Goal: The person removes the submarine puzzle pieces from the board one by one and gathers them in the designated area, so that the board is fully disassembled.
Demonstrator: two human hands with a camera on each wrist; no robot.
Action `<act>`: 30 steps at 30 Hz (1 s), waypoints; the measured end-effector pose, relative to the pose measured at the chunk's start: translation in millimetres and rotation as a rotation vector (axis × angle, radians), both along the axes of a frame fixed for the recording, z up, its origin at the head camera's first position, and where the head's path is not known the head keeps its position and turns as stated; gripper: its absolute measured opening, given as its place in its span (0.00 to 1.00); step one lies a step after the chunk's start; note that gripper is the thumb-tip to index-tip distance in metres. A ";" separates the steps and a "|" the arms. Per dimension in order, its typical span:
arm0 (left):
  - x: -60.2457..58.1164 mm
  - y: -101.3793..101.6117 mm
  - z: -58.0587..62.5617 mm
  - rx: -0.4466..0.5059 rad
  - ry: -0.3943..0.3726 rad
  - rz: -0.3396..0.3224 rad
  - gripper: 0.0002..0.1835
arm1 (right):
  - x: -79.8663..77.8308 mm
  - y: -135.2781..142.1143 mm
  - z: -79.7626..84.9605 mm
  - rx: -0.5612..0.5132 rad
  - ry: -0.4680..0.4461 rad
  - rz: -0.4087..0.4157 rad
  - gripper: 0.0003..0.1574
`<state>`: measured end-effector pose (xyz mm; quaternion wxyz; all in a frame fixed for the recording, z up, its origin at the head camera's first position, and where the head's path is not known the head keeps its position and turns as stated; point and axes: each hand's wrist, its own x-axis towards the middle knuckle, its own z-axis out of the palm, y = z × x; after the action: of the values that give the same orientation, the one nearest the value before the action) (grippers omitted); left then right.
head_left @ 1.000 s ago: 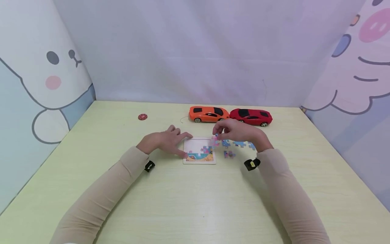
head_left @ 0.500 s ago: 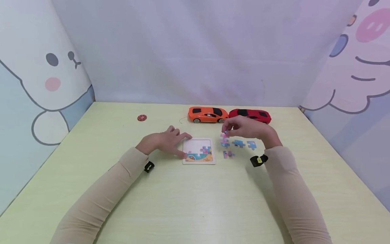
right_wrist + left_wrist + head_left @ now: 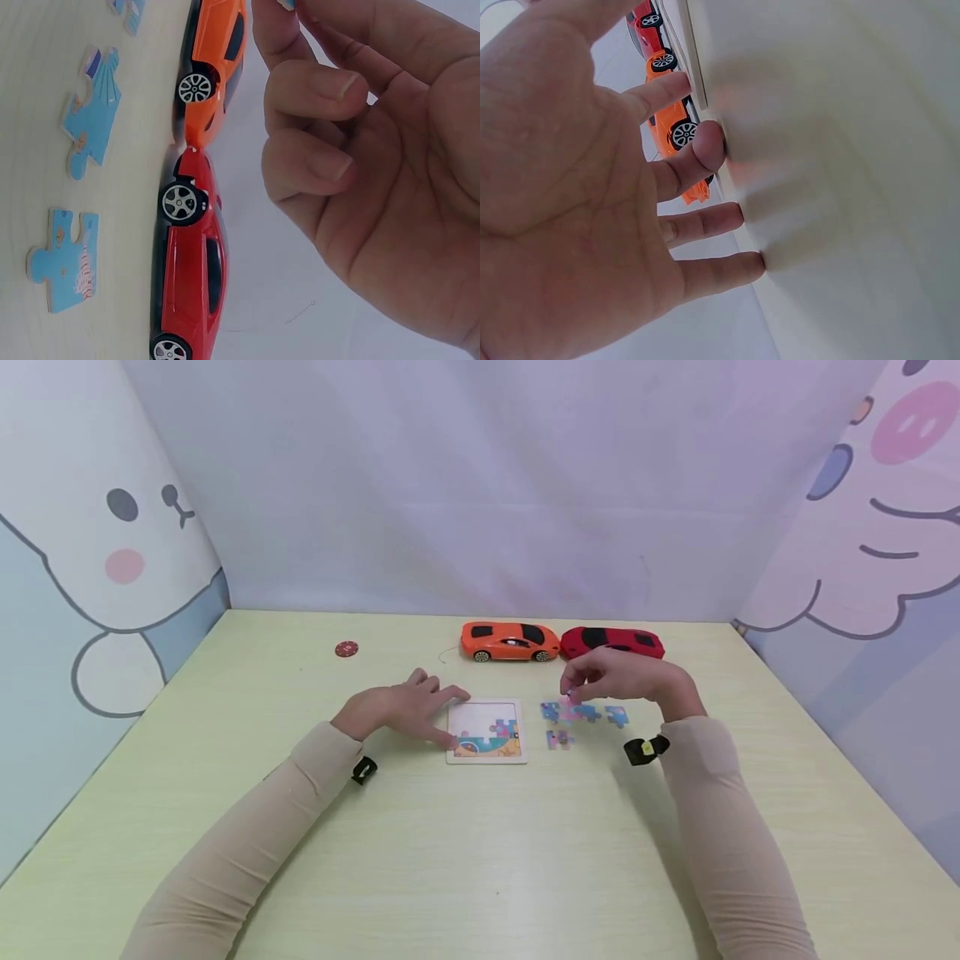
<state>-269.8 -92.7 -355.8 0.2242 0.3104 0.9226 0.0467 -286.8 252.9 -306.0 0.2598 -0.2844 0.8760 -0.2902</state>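
Note:
With thumb and fingertips, my right hand [image 3: 618, 677] pinches a pink puzzle piece [image 3: 567, 708] above the other pieces. Only a sliver of that held piece [image 3: 287, 4] shows at the top of the right wrist view. My left hand [image 3: 408, 708] is spread, its thumb and index finger touching the left side of the white puzzle tray [image 3: 487, 761]. Joined pieces [image 3: 498, 745] fill the tray's lower part and reach up its right side. In the left wrist view, the fingers [image 3: 720, 270] are extended and their tips meet the table.
Loose blue pieces [image 3: 617, 717] lie right of the tray, with a purple-pink piece [image 3: 558, 740] below them. An orange toy car [image 3: 510, 642] and a red toy car [image 3: 611, 641] stand behind. A red chip [image 3: 347, 648] lies at the back left.
My right hand has lifted away from the tray's right edge and moved right with the pink puzzle piece, then slightly lower over the loose pieces. The left hand stays at the tray.

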 end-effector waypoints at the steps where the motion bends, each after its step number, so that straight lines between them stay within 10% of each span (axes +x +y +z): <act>1: 0.1 -0.1 -0.2 0.000 0.000 0.001 0.46 | -0.2 0.9 -0.4 0.007 -0.004 -0.004 0.05; 30: 1.7 -0.7 1.8 0.006 0.004 -0.005 0.45 | -8.1 21.1 -18.7 0.123 -0.208 0.003 0.07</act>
<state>-268.1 -93.5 -354.1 0.2216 0.3134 0.9222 0.0483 -295.0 274.0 -324.7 0.3667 -0.2375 0.8601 -0.2633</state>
